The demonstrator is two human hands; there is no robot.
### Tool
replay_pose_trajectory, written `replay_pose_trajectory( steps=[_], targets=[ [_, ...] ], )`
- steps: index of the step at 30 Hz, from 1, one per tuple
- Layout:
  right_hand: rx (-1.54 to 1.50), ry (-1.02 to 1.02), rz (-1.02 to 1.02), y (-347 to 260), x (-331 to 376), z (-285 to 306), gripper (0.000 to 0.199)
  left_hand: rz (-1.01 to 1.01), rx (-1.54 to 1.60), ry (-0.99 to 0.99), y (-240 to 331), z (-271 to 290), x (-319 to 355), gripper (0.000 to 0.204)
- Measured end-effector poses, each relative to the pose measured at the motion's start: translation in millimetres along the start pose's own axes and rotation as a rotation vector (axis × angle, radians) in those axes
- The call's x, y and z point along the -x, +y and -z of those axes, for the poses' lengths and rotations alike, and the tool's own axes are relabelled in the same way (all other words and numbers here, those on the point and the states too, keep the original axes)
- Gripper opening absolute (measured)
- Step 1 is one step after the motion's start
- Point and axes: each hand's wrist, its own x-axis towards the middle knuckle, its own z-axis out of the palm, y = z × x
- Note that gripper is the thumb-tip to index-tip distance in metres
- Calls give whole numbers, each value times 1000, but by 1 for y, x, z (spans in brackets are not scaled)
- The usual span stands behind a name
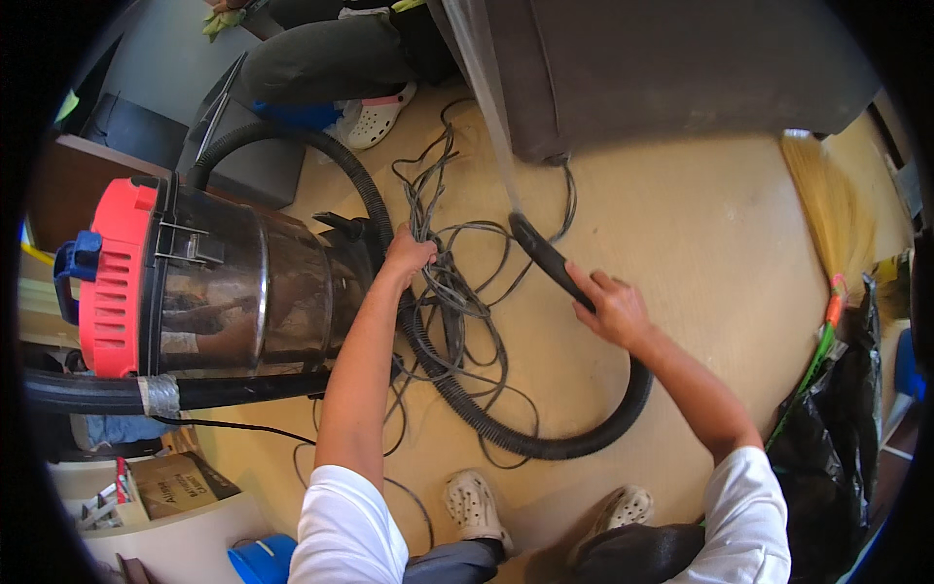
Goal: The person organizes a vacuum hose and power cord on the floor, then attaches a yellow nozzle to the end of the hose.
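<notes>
My left hand (409, 255) is closed around a bundle of thin grey power cord (457, 292), whose loops spread over the floor between my arms. In my right hand (618, 310) is the black curved handle (547, 255) of a vacuum hose. A metal tube (489, 88) runs from that handle up toward the far edge. The ribbed black hose (545, 446) bends around below the cord. On the left, a vacuum cleaner (209, 282) lies on its side, with a shiny metal drum, a red top and a blue handle.
Ahead stands a dark grey upholstered piece of furniture (681, 73). A straw broom (832, 214) and a black plastic bag (827, 438) are on the right. Another person's leg (321, 63) shows at the far left. A box (175, 487) and a blue container (263, 560) sit near left.
</notes>
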Motion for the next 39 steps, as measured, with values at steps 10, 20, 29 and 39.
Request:
replay_pose_trajectory(
  steps=[10,20,29,39],
  targets=[
    [36,120,-11,-16,46,1,60,-393,-149,93,116,-72,-16,48],
    [-62,244,-281,0,126,23,60,-60,668,323,87,-11,-40,21],
    [-857,500,-797,27,203,61,59,-462,823,736,48,125,-50,34],
    [-807,144,-693,-15,186,43,61,-87,-864,-76,44,-70,29,114]
  ],
)
